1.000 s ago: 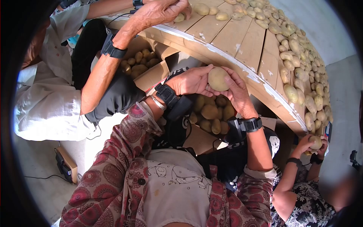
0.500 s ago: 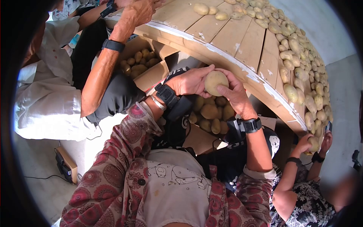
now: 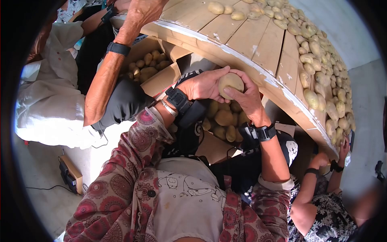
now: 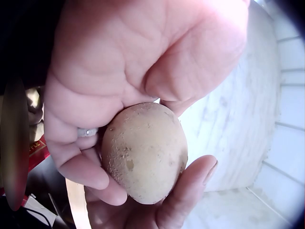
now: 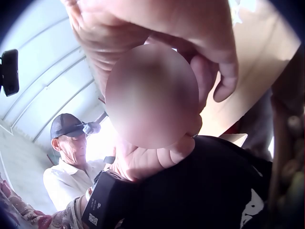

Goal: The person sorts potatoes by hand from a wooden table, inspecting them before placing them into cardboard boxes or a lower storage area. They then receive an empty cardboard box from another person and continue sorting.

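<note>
Both hands hold one round, pale potato (image 3: 231,86) between them, over a box of potatoes in the head view. My left hand (image 3: 201,85), with a ring on one finger, curls its fingers against the potato's side; in the left wrist view the potato (image 4: 145,152) shows small rough spots on its skin. My right hand (image 3: 249,96) grips the other side, its thumb lying across the potato's face and its fingers behind. A blurred patch covers much of the grip in the right wrist view.
A cardboard box of potatoes (image 3: 223,119) sits below my hands, another potato box (image 3: 147,64) to the left. A plank table (image 3: 242,44) curves ahead, with many potatoes (image 3: 318,72) along its right side. One person's arm (image 3: 107,72) reaches in at left; another person (image 3: 322,201) sits at right.
The potato has shifted slightly left between my hands, and my right thumb has moved down and left across it. The left neighbour's hand has moved left; the right neighbour's potato has dropped from sight.
</note>
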A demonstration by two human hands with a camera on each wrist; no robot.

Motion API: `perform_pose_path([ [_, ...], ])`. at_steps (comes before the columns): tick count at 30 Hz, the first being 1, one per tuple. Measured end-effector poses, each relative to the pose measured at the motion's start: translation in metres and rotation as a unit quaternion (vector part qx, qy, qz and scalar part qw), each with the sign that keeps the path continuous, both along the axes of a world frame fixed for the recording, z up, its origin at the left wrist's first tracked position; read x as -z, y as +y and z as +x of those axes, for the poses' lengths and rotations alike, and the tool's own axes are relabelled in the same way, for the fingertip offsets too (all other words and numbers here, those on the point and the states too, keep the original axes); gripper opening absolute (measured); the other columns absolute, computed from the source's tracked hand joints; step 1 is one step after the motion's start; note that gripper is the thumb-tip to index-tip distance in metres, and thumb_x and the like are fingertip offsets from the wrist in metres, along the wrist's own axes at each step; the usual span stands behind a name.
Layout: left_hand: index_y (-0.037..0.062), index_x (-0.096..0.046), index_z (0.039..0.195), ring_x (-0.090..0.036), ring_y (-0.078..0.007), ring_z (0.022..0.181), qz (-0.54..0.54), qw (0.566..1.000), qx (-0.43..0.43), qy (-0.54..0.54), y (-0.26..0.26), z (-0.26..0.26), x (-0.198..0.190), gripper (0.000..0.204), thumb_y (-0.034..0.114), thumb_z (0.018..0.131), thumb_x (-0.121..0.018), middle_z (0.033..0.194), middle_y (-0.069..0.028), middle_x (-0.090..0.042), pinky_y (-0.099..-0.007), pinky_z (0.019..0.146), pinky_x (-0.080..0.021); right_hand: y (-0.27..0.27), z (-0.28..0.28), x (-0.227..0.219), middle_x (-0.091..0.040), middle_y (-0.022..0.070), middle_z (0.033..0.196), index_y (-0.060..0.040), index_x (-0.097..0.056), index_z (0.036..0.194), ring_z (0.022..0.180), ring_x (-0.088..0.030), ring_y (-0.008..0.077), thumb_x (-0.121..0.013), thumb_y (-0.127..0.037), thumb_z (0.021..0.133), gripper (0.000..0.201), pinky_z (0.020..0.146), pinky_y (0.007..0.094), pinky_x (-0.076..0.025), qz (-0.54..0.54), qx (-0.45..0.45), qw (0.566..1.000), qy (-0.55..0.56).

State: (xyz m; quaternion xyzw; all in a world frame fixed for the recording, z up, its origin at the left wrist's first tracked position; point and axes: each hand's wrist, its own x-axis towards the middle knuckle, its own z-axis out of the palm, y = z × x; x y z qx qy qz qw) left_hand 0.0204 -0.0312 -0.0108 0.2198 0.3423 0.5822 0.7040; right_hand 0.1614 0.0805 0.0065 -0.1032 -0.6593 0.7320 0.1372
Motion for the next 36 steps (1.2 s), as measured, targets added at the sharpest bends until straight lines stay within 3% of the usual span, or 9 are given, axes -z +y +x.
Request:
perform_pose_path([
  [6, 0.0059, -0.049, 0.119, -0.062, -0.0205, 0.081, 0.042, 0.998, 0.032, -0.02, 0.002, -0.004, 0.009, 0.056, 0.053, 0.096, -0.031, 0.105, -0.0099, -0.061, -0.0306, 0.072, -0.051, 0.005, 0.002, 0.01, -0.058, 0.0037, 0.105, -0.0038, -0.05, 0.12, 0.094, -0.053, 0.0097, -0.066, -0.025, 0.087, 0.043, 0.081, 0.0266, -0.047, 0.015, 0.045, 0.999, -0.02],
  [8, 0.0058, -0.045, 0.124, -0.063, -0.022, 0.081, 0.052, 0.997, 0.036, -0.039, 0.004, -0.004, 0.007, 0.057, 0.053, 0.097, -0.028, 0.109, -0.0138, -0.06, -0.0304, 0.074, -0.052, 0.007, 0.002, 0.013, -0.057, 0.0042, 0.105, -0.0041, -0.05, 0.118, 0.097, -0.053, 0.0114, -0.052, -0.035, 0.094, 0.039, 0.085, 0.0272, -0.046, -0.067, 0.06, 0.995, -0.048],
  [12, 0.006, -0.04, 0.13, -0.065, -0.0235, 0.085, 0.032, 0.999, 0.018, -0.014, 0.0, 0.001, -0.002, 0.059, 0.053, 0.097, -0.028, 0.113, -0.0175, -0.059, -0.0311, 0.077, -0.052, 0.002, 0.001, 0.01, -0.057, 0.0048, 0.104, -0.0043, -0.05, 0.115, 0.092, -0.054, 0.0121, -0.042, -0.041, 0.097, 0.041, 0.08, 0.0268, -0.047, -0.107, 0.091, 0.989, -0.056],
  [14, 0.0054, -0.037, 0.135, -0.065, -0.0248, 0.09, 0.021, 1.0, -0.005, -0.007, -0.001, 0.002, -0.004, 0.061, 0.053, 0.097, -0.028, 0.114, -0.0188, -0.059, -0.0327, 0.081, -0.052, 0.007, -0.002, 0.014, -0.057, 0.006, 0.111, -0.0051, -0.05, 0.118, 0.099, -0.058, 0.015, -0.035, -0.04, 0.099, 0.043, 0.081, 0.0287, -0.05, -0.2, 0.087, 0.975, -0.031],
  [18, 0.0047, -0.035, 0.137, -0.065, -0.0247, 0.091, 0.03, 0.999, 0.003, 0.015, -0.002, 0.0, -0.004, 0.063, 0.053, 0.097, -0.028, 0.112, -0.0193, -0.06, -0.0333, 0.084, -0.051, 0.011, -0.001, 0.008, -0.058, 0.0072, 0.111, -0.0051, -0.05, 0.119, 0.097, -0.058, 0.0163, -0.033, -0.042, 0.1, 0.045, 0.08, 0.0292, -0.051, -0.14, 0.056, 0.987, -0.049],
  [21, 0.004, -0.036, 0.136, -0.065, -0.0242, 0.091, 0.039, 0.999, 0.028, 0.013, -0.002, -0.002, -0.004, 0.064, 0.053, 0.097, -0.029, 0.11, -0.0189, -0.061, -0.0337, 0.086, -0.05, 0.008, 0.0, 0.003, -0.056, 0.0061, 0.101, -0.0054, -0.051, 0.115, 0.083, -0.054, 0.0126, -0.029, -0.043, 0.099, 0.047, 0.074, 0.0274, -0.048, -0.146, 0.074, 0.984, -0.067],
  [29, 0.0053, -0.037, 0.136, -0.065, -0.0217, 0.091, 0.036, 0.997, 0.069, -0.001, 0.003, -0.006, 0.006, 0.063, 0.054, 0.096, -0.031, 0.109, -0.0183, -0.061, -0.0317, 0.086, -0.05, 0.012, 0.004, 0.009, -0.057, 0.0085, 0.109, -0.0048, -0.05, 0.12, 0.092, -0.057, 0.0156, -0.027, -0.045, 0.099, 0.051, 0.077, 0.0301, -0.049, -0.115, 0.081, 0.983, -0.115],
  [36, 0.0057, -0.037, 0.136, -0.063, -0.0215, 0.096, 0.038, 0.998, 0.048, 0.022, 0.003, -0.002, 0.001, 0.064, 0.055, 0.095, -0.031, 0.114, -0.0158, -0.059, -0.0318, 0.085, -0.051, 0.014, 0.004, 0.006, -0.057, 0.0092, 0.111, -0.004, -0.053, 0.116, 0.101, -0.056, 0.0178, -0.027, -0.039, 0.099, 0.047, 0.083, 0.032, -0.049, -0.11, 0.055, 0.984, -0.132],
])
